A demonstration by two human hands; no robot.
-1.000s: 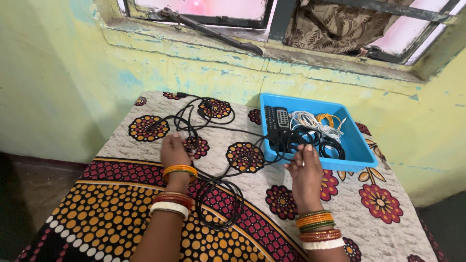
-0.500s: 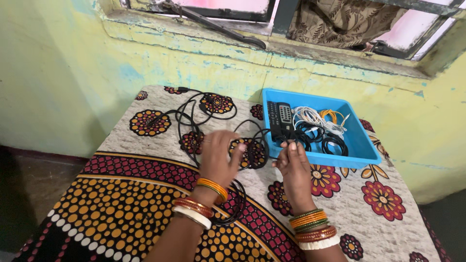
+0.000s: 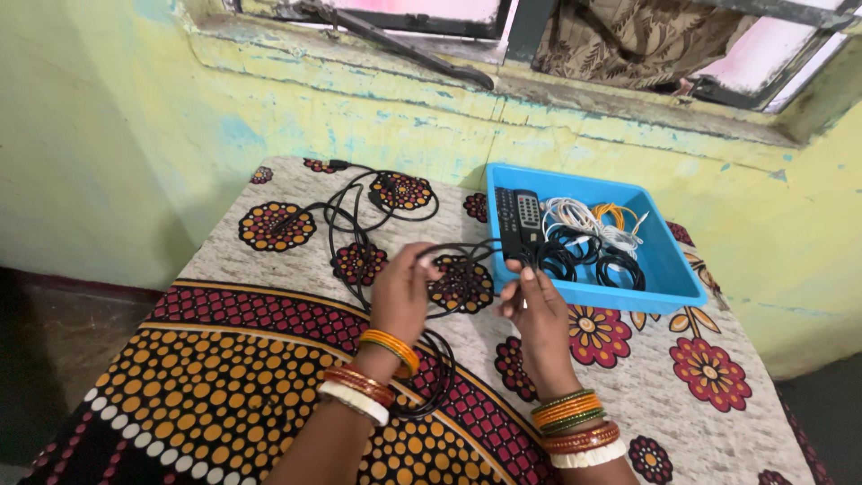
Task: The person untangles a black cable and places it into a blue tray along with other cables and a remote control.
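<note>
I see a long black cable [image 3: 359, 224], thin and tangled, sprawling in loose loops across the patterned cloth on the counter. One stretch is lifted and runs between my two hands near the middle; another coil lies flat under my left wrist.

Soft window daylight, sharp focus

Head view, steeply down, close.

Bright colours on a patterned cloth

The cloth [image 3: 269, 359] shows maroon flowers on cream and orange dots on black; the tray [image 3: 669, 269] is blue, the cable [image 3: 350, 233] black, the bangles [image 3: 386, 346] orange, red and white, the wall [image 3: 117, 135] yellow-green.
</note>
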